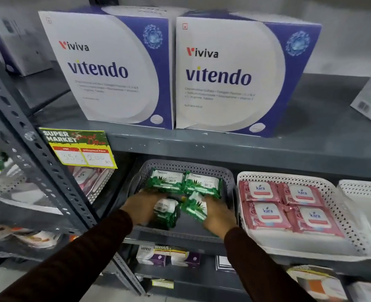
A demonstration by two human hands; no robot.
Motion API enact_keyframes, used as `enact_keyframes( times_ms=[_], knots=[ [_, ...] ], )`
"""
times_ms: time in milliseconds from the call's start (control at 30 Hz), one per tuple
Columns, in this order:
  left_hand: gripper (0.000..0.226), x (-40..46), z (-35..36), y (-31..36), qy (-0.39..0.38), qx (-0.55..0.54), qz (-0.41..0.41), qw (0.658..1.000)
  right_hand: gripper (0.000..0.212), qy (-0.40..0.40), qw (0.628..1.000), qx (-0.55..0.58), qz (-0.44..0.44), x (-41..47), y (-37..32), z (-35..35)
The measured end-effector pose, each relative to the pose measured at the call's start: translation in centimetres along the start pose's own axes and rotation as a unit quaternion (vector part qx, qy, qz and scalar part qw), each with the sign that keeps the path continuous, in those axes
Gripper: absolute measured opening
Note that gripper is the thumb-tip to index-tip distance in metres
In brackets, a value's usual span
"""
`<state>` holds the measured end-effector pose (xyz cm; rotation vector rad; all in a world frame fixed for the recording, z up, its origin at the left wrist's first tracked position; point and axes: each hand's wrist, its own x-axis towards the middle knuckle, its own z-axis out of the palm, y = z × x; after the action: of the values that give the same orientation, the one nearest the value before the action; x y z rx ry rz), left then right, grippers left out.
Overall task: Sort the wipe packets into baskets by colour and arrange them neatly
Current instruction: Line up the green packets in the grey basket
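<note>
A grey basket point(202, 165) sits on the middle shelf with two green wipe packets point(185, 182) lying side by side at its back. My left hand point(140, 205) grips another green packet point(166, 212) at the basket's front left. My right hand point(218, 213) holds a tilted green packet point(194, 205) at the front right. To the right, a white basket point(337, 205) holds several pink packets point(289, 208) laid flat in neat rows. Both of my sleeves are dark.
Two large white and blue boxes point(180, 70) stand on the shelf above. A yellow price tag point(80, 149) hangs at the left. Another white basket point(367, 190) sits at the far right. A perforated grey upright point(34, 153) divides off the left bay, which holds pink packets point(88, 177).
</note>
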<state>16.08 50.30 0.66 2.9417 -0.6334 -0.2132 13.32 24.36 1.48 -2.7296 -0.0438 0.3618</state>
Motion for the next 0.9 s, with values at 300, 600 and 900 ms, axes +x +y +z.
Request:
enact_keyframes(
  times_ms=[300, 600, 900],
  knots=[
    [0.059, 0.8, 0.8, 0.1, 0.056, -0.032, -0.019, 0.998, 0.089, 0.011, 0.993, 0.046, -0.108, 1.6, 0.3, 1.7],
    [0.06, 1.7, 1.8, -0.9, 0.006, -0.069, -0.047, 0.997, 0.094, -0.023, 0.995, -0.013, -0.092, 1.8, -0.2, 2.5],
    [0.058, 5.0, 0.6, 0.6, 0.042, -0.062, -0.065, 0.995, 0.064, 0.046, 0.993, -0.087, -0.066, 5.6, -1.1, 1.7]
  ],
)
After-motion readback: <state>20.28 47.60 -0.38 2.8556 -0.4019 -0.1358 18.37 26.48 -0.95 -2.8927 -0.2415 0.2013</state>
